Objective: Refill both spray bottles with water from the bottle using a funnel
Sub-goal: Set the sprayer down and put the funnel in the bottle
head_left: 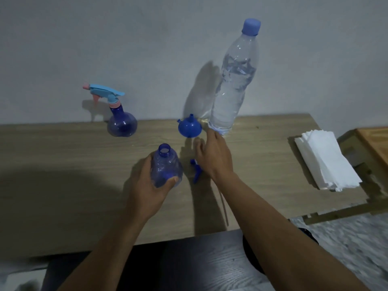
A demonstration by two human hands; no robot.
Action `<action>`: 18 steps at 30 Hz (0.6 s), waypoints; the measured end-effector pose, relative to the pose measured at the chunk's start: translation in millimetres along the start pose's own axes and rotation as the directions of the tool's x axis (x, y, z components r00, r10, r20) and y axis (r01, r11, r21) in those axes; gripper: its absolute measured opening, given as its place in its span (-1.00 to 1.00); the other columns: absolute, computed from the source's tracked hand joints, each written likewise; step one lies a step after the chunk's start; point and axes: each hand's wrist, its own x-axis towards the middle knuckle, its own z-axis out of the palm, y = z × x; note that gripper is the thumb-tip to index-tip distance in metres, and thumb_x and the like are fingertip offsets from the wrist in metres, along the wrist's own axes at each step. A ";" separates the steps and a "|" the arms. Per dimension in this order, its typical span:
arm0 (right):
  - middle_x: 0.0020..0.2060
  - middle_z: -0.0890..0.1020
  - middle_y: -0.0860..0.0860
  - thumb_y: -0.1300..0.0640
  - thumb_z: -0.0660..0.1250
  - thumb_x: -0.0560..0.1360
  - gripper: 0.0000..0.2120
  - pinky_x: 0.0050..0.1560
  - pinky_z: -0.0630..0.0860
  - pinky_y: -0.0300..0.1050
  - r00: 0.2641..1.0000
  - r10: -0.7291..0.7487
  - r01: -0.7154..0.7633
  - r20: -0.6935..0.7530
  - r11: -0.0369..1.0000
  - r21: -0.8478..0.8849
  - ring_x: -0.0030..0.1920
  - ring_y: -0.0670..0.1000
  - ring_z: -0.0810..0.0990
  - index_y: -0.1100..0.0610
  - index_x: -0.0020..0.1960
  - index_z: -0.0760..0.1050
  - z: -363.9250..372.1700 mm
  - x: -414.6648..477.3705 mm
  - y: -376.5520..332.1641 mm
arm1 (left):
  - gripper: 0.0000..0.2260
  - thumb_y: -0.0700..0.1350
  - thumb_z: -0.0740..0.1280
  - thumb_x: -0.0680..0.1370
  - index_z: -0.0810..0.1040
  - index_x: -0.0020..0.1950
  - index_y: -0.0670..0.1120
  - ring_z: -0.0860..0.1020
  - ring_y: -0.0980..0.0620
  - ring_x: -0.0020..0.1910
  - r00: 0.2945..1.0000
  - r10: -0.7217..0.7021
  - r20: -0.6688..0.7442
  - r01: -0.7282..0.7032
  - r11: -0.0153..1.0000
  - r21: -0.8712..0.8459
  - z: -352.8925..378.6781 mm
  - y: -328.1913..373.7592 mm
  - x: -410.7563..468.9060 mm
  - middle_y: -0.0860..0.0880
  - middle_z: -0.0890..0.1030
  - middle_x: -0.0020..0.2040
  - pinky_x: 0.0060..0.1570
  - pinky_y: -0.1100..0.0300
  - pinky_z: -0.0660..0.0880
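My left hand (151,185) grips a blue spray bottle (165,164) with no head on it, standing upright on the wooden table (63,156) with its neck open. Its blue spray head (196,171) lies on the table just right of it, partly under my right hand (212,154). That hand hovers open, fingers spread, between the spray head and a blue funnel (190,127) that lies with its spout up. A tall clear water bottle (233,80) with a blue cap stands right behind the funnel. The second spray bottle (121,120), with a blue and pink trigger head, stands at the back left.
A stack of white paper napkins (325,160) lies at the table's right end. A wall rises directly behind the table. A dark wooden surface (189,265) lies below the table's front edge. A low wooden piece (373,143) sits at the far right.
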 end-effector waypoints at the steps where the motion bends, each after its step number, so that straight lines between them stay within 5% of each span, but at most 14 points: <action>1: 0.14 0.58 0.09 0.13 0.25 0.58 -0.72 -0.06 0.49 -0.01 1.000 0.017 -0.018 0.024 0.999 0.027 0.09 0.12 0.56 0.15 0.27 0.44 7.5 13.1 -4.4 | -0.36 -0.14 0.57 0.40 0.36 0.32 0.27 0.51 0.42 0.12 1.000 0.005 -0.004 -0.005 1.000 -0.009 -0.4 -1.9 0.6 0.32 0.54 0.15 0.05 0.53 0.41; 9: 0.35 0.44 0.21 0.14 0.44 0.47 -0.33 0.22 0.48 0.10 0.979 0.158 -0.163 0.128 0.986 0.027 0.34 0.22 0.46 0.22 0.49 0.24 61.8 68.6 3.4 | -0.38 -0.28 0.54 0.41 0.39 0.36 0.06 0.52 0.34 0.18 0.999 -0.003 0.035 0.008 0.990 -0.143 4.0 -3.6 1.0 0.28 0.53 0.21 0.09 0.48 0.44; 18: 0.18 0.55 0.09 0.02 0.50 0.38 -0.44 0.12 0.56 0.07 0.987 0.110 -0.114 0.119 0.993 0.026 0.19 0.13 0.54 0.12 0.29 0.38 67.0 76.6 -3.9 | -0.38 -0.27 0.53 0.43 0.39 0.42 -0.01 0.53 0.27 0.22 0.997 -0.020 0.070 0.031 0.987 -0.158 0.6 -1.4 2.2 0.31 0.55 0.22 0.16 0.39 0.47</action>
